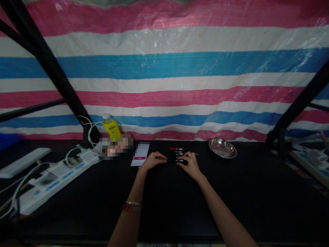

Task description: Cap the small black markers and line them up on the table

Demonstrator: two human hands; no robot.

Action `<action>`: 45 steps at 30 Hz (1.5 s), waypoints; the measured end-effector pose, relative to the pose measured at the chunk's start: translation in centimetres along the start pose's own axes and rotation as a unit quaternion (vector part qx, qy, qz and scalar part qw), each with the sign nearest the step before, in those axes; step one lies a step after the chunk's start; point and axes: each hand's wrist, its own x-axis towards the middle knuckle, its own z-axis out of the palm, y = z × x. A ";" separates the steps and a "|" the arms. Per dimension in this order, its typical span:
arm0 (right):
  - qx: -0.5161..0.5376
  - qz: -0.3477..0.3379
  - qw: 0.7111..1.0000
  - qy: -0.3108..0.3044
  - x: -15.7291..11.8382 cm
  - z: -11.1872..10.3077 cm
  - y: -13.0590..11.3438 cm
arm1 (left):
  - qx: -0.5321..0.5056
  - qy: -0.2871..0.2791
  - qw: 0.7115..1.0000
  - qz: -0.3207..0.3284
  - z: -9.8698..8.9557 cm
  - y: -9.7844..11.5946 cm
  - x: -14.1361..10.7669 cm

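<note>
Several markers lie side by side, pointing left to right, on the black table. Farthest back is a red marker; nearer ones are black, such as the black marker at the front of the row. My left hand has its fingertips closed at the left end of this front marker. At its right end, my right hand pinches it between thumb and fingers. A thin light object sticks out just beyond my right fingers.
A phone lies left of my left hand. Behind it to the left stands a yellow bottle. A round metal dish sits at the back right. A power strip with cables occupies the left side. Striped sheeting hangs behind.
</note>
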 end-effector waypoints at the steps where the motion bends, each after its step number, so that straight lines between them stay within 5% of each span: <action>1: 0.000 -0.001 1.000 -0.001 0.0 0.0 0.0 | 0.009 -0.003 1.000 0.000 0.0 0.2 0.0; 17: 0.033 0.005 0.999 -0.011 0.1 0.0 0.1 | 0.004 -0.037 0.999 0.007 0.4 0.1 -0.1; 24: 0.172 -0.007 0.984 0.048 0.6 -0.4 -1.0 | -0.021 -0.040 0.999 -0.010 0.4 0.8 -0.2; 33: 0.244 0.082 0.948 0.188 0.7 -0.9 -2.7 | -0.014 0.090 0.996 0.021 3.3 3.2 0.1; 38: 0.240 0.070 0.941 0.226 0.7 -1.1 -2.7 | 0.094 0.115 0.983 0.104 5.1 4.8 -0.4; 45: 0.247 0.063 0.936 0.245 0.6 -1.1 -2.8 | 0.179 0.130 0.970 0.103 5.6 5.3 -0.8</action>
